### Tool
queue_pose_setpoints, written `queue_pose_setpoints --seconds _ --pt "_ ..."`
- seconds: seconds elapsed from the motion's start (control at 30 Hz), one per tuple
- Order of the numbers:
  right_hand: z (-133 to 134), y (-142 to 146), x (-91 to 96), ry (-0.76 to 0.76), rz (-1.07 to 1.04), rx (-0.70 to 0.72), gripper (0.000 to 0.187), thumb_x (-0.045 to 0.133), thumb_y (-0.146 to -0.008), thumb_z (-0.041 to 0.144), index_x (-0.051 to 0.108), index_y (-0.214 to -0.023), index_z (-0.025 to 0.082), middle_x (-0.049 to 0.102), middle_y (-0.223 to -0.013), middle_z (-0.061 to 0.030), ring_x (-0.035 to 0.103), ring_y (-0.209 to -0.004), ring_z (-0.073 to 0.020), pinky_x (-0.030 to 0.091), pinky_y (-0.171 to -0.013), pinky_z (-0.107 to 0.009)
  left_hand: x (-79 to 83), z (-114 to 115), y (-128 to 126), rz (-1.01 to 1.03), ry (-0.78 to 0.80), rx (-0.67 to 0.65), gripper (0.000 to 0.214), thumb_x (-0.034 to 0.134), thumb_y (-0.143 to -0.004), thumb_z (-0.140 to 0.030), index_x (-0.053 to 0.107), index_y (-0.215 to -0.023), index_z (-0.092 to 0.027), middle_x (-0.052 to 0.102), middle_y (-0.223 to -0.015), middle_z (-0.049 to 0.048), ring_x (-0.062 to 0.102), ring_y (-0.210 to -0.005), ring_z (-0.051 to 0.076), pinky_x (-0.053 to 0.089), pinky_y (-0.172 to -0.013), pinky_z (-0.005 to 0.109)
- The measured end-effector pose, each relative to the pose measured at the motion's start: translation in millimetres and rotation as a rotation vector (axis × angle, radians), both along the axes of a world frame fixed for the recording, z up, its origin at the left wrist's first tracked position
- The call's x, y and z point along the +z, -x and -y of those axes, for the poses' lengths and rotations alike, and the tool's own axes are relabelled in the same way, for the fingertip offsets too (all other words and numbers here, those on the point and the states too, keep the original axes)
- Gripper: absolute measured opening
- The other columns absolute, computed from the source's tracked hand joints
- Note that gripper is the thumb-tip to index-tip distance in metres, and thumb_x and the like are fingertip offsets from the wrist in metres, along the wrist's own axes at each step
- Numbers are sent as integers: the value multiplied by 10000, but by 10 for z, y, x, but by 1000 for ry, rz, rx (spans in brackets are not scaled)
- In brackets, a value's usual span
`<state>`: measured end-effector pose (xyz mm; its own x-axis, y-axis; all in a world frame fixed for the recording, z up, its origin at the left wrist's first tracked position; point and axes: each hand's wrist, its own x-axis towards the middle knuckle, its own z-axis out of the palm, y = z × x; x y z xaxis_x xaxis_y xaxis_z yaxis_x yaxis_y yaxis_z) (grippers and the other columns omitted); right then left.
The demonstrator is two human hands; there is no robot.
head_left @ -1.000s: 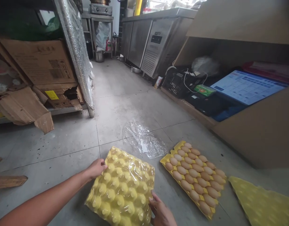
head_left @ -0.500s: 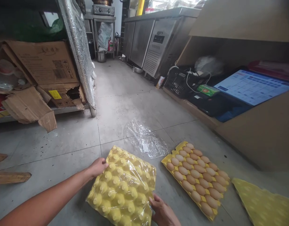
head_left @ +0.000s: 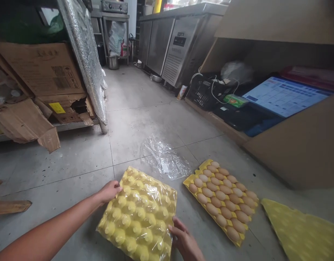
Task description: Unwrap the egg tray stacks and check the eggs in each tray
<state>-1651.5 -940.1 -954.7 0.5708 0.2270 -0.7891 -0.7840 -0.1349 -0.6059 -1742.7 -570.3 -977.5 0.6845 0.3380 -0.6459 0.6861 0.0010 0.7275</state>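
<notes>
A yellow egg tray (head_left: pixel 139 217) wrapped in clear shiny plastic fills the lower middle, its bumpy side up. My left hand (head_left: pixel 110 191) grips its upper left edge, the thumb on the wrap and the other fingers mostly hidden underneath. On the opposite edge, my right hand (head_left: pixel 184 239) has its thumb and fingers closed round the wrapped side. What the package holds under the bumpy cover cannot be seen. To the right on the floor lies an uncovered yellow tray (head_left: pixel 186 181) filled with brown eggs (head_left: pixel 223 211). Another yellow tray piece (head_left: pixel 305 232) is at the far right.
Crumpled clear plastic (head_left: pixel 167 159) lies on the grey floor beyond the package. At left is a metal shelf with a torn cardboard box (head_left: pixel 44 72). A steel refrigerated counter (head_left: pixel 172 50) stands behind. To the right, a large open carton (head_left: pixel 297 152) surrounds a lit screen (head_left: pixel 286 95).
The view has shifted slightly, so the surroundings sit a little further left and higher. Both hands stay at the wrapped tray's edges.
</notes>
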Motion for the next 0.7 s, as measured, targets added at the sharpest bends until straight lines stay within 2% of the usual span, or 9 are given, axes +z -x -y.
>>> queue_pose_setpoints --seconds 0.13,0.27,0.57,0.7 --pt "-9 171 -63 58 110 -61 637 909 -602 516 784 -1150 214 801 -1244 -108 689 -1234 -389 590 -957 -439 7 26 7 -9 -35 5 351 735 -751 -521 625 -784 -189 721 -820 42 642 -796 223 451 -699 302" --pt "-37 291 -117 78 136 -80 715 888 -607 561 762 -1222 219 765 -1330 -113 662 -1279 -413 593 -953 -455 25 41 14 -15 -58 11 342 725 -758 -516 630 -784 -189 723 -819 44 641 -805 227 444 -699 301" --pt "-63 252 -226 -25 68 -109 677 871 -589 438 729 -1211 213 781 -1282 -107 709 -1181 -379 604 -881 -414 52 56 18 -7 -44 17 341 725 -764 -511 651 -823 -183 734 -864 61 655 -835 241 461 -707 309" --pt "-56 252 -313 -68 11 -141 675 863 -578 411 694 -1205 230 732 -1358 -112 714 -1157 -363 608 -828 -394 65 50 28 0 -14 16 392 733 -758 -556 647 -841 -183 736 -869 63 658 -838 240 471 -712 310"
